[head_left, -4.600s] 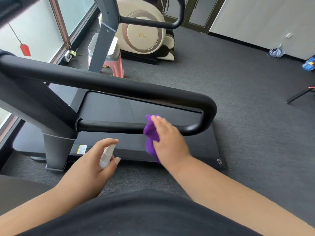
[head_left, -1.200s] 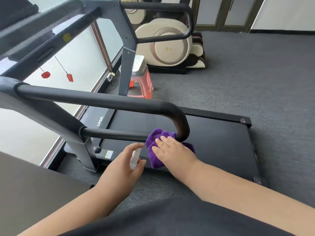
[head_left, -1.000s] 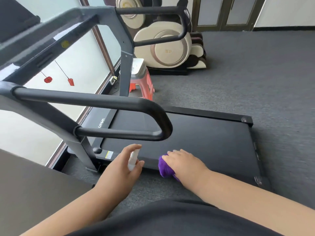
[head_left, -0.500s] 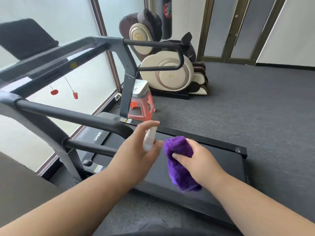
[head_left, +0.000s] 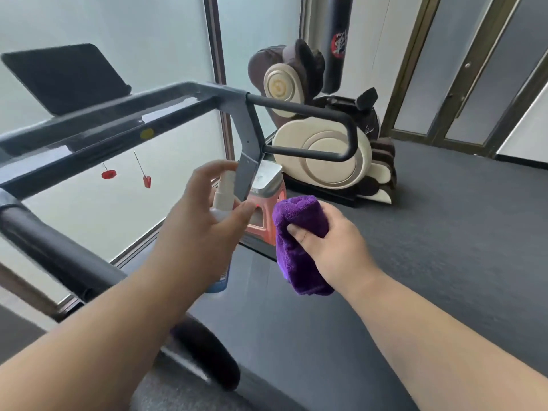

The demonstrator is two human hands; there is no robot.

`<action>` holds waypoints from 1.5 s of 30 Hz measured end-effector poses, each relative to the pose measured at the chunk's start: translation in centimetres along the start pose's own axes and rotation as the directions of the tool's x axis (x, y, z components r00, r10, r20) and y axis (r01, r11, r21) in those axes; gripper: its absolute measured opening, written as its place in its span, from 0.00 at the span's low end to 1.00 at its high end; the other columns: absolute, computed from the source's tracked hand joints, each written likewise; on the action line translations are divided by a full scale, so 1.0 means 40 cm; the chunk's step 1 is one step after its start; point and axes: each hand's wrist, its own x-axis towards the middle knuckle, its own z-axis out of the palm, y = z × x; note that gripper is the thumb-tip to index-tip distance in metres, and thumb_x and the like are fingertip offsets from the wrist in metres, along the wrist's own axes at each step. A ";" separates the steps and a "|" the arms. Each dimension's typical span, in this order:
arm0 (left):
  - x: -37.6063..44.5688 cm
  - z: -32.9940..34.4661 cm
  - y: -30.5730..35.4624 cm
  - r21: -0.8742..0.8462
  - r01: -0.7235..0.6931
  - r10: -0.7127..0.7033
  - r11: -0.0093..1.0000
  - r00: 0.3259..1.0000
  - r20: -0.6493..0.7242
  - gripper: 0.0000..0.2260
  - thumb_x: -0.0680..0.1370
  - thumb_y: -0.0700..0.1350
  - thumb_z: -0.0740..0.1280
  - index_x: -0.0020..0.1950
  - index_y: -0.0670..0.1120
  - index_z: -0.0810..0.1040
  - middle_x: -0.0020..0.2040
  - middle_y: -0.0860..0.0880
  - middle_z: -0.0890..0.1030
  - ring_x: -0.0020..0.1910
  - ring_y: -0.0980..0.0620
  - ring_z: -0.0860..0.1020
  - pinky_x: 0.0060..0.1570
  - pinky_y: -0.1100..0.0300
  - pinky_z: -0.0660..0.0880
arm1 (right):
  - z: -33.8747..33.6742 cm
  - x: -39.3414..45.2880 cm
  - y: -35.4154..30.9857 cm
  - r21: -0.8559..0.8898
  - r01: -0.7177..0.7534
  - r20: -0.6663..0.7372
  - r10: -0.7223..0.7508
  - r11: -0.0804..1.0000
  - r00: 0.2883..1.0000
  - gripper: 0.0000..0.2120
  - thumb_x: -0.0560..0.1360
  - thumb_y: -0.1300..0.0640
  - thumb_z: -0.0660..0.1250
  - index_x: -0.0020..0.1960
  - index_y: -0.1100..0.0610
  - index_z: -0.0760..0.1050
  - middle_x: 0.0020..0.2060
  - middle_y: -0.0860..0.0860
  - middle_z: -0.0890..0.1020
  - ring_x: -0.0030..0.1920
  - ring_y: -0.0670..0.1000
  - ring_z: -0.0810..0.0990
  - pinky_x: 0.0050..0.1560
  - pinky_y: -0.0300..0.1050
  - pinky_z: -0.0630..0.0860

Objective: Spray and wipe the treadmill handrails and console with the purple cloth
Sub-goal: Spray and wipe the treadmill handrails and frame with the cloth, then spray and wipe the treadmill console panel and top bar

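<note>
Handrail [head_left: 50, 247] tubing on the near side lies low at the left, clear of both hands, while the console [head_left: 68, 80] stands above it at the upper left. Left hand [head_left: 198, 232] fingers are curled round the spray bottle [head_left: 222, 200], one finger set on top of the nozzle, presumably so that a shot can be fired forward. Right hand [head_left: 332, 244] fingers are closed on the bunched purple cloth [head_left: 296, 229], which is held in the air just beside the bottle, with the far handrail [head_left: 314, 114] beyond, probably ready for wiping.

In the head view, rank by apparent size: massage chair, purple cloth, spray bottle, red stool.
1. massage chair
2. purple cloth
3. and 4. spray bottle and red stool: both partly hidden and at different distances, so unranked.
</note>
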 end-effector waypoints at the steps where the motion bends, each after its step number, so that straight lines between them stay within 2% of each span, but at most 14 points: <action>1: 0.019 0.009 -0.001 0.009 0.021 -0.021 1.000 1.000 0.004 0.18 0.72 0.59 0.67 0.56 0.75 0.65 0.41 0.58 0.80 0.32 0.54 0.81 0.32 0.56 0.77 | -0.004 0.024 0.003 0.013 0.000 -0.009 0.000 1.000 1.000 0.23 0.70 0.39 0.73 0.63 0.37 0.73 0.52 0.34 0.82 0.54 0.37 0.78 0.56 0.40 0.74; 6: 0.091 0.066 -0.040 0.070 0.062 -0.062 0.996 0.998 0.004 0.18 0.75 0.57 0.68 0.57 0.75 0.64 0.43 0.62 0.80 0.35 0.58 0.80 0.26 0.68 0.71 | -0.001 0.138 0.018 0.060 0.019 0.047 -0.022 0.998 0.999 0.19 0.70 0.39 0.73 0.60 0.34 0.73 0.50 0.31 0.81 0.51 0.32 0.77 0.49 0.30 0.70; 9: 0.158 0.095 -0.042 0.110 0.067 -0.067 0.992 0.998 -0.004 0.19 0.76 0.54 0.69 0.57 0.74 0.65 0.46 0.64 0.78 0.35 0.58 0.80 0.26 0.68 0.72 | 0.022 0.225 0.003 0.074 0.054 0.156 -0.065 0.996 0.986 0.21 0.70 0.40 0.74 0.61 0.35 0.73 0.52 0.35 0.81 0.53 0.35 0.78 0.53 0.33 0.72; 14: 0.307 0.145 -0.037 0.225 0.109 -0.100 0.968 0.994 -0.051 0.19 0.77 0.54 0.68 0.58 0.75 0.65 0.43 0.61 0.80 0.33 0.57 0.80 0.28 0.55 0.79 | 0.056 0.432 -0.021 0.134 0.117 0.241 -0.147 0.984 0.959 0.22 0.71 0.39 0.72 0.63 0.38 0.72 0.52 0.36 0.81 0.55 0.40 0.78 0.60 0.46 0.76; 17: 0.369 0.181 -0.059 0.281 0.176 -0.148 0.943 0.982 -0.118 0.19 0.77 0.56 0.68 0.58 0.76 0.65 0.46 0.67 0.78 0.32 0.55 0.80 0.21 0.61 0.77 | 0.057 0.572 -0.001 0.167 0.150 0.284 -0.193 0.974 0.939 0.23 0.70 0.36 0.71 0.62 0.37 0.71 0.51 0.35 0.81 0.54 0.40 0.78 0.60 0.47 0.76; 20: 0.415 0.230 -0.071 0.337 0.278 -0.215 0.899 0.953 -0.214 0.20 0.76 0.56 0.68 0.60 0.76 0.64 0.47 0.69 0.77 0.34 0.58 0.80 0.24 0.65 0.75 | 0.039 0.686 0.046 0.212 0.145 0.355 -0.214 0.966 0.910 0.21 0.71 0.36 0.71 0.61 0.35 0.71 0.50 0.32 0.80 0.52 0.37 0.78 0.57 0.42 0.75; 23: 0.453 0.300 -0.053 0.264 0.400 -0.310 0.878 0.894 -0.322 0.20 0.76 0.54 0.69 0.60 0.74 0.66 0.45 0.65 0.79 0.31 0.59 0.79 0.29 0.58 0.75 | -0.014 0.775 0.065 0.279 0.089 0.439 -0.209 0.956 0.874 0.18 0.71 0.40 0.73 0.58 0.33 0.71 0.49 0.29 0.79 0.50 0.32 0.77 0.50 0.34 0.72; 27: 0.501 0.418 0.025 0.106 0.520 -0.455 0.847 0.815 -0.360 0.20 0.77 0.50 0.70 0.60 0.72 0.68 0.38 0.52 0.80 0.28 0.49 0.78 0.28 0.51 0.77 | -0.114 0.851 0.046 0.295 0.026 0.552 -0.192 0.955 0.811 0.18 0.71 0.41 0.73 0.60 0.36 0.73 0.49 0.27 0.78 0.50 0.31 0.76 0.50 0.34 0.72; 30: 0.539 0.463 0.091 0.079 0.527 -0.473 0.846 0.811 -0.344 0.20 0.77 0.51 0.69 0.63 0.70 0.67 0.38 0.53 0.80 0.26 0.53 0.76 0.27 0.55 0.76 | -0.180 0.885 0.003 0.279 0.039 0.619 -0.210 0.960 0.757 0.16 0.70 0.40 0.72 0.55 0.33 0.73 0.49 0.28 0.78 0.50 0.32 0.77 0.49 0.35 0.71; 33: 0.571 0.460 0.147 0.133 0.529 -0.454 0.838 0.812 -0.366 0.20 0.76 0.55 0.68 0.64 0.70 0.66 0.45 0.62 0.81 0.34 0.59 0.80 0.35 0.62 0.75 | -0.210 0.910 -0.048 0.271 0.019 0.676 -0.204 0.962 0.708 0.15 0.71 0.39 0.71 0.55 0.29 0.72 0.50 0.29 0.78 0.50 0.32 0.77 0.49 0.37 0.72; 35: 0.584 0.448 0.173 0.104 0.534 -0.456 0.839 0.795 -0.401 0.21 0.75 0.57 0.69 0.64 0.70 0.66 0.50 0.66 0.80 0.42 0.62 0.81 0.43 0.56 0.77 | -0.215 0.923 -0.080 0.265 0.001 0.705 -0.194 0.964 0.682 0.16 0.71 0.38 0.71 0.56 0.31 0.72 0.49 0.32 0.80 0.49 0.35 0.78 0.51 0.41 0.75; 38: 0.602 0.431 0.191 0.018 0.527 -0.460 0.850 0.758 -0.462 0.24 0.73 0.61 0.69 0.66 0.68 0.66 0.55 0.64 0.80 0.52 0.57 0.82 0.55 0.48 0.77 | -0.201 0.939 -0.124 0.269 -0.007 0.752 -0.205 0.963 0.626 0.16 0.71 0.39 0.71 0.57 0.34 0.73 0.48 0.34 0.82 0.48 0.37 0.80 0.51 0.43 0.76; 41: 0.620 0.417 0.186 0.000 0.508 -0.436 0.862 0.740 -0.511 0.25 0.72 0.61 0.70 0.67 0.66 0.66 0.61 0.60 0.78 0.61 0.58 0.77 0.63 0.47 0.73 | -0.161 0.950 -0.152 0.281 0.002 0.794 -0.234 0.960 0.560 0.14 0.72 0.42 0.71 0.57 0.36 0.74 0.47 0.34 0.82 0.48 0.35 0.80 0.48 0.40 0.74; 45: 0.641 0.368 0.134 0.002 0.543 -0.443 0.840 0.687 -0.576 0.24 0.71 0.59 0.71 0.63 0.71 0.66 0.56 0.57 0.80 0.54 0.56 0.80 0.57 0.50 0.76 | -0.066 0.959 -0.172 0.265 0.021 0.835 -0.240 0.964 0.496 0.09 0.75 0.46 0.70 0.53 0.35 0.75 0.45 0.34 0.82 0.46 0.35 0.79 0.44 0.36 0.72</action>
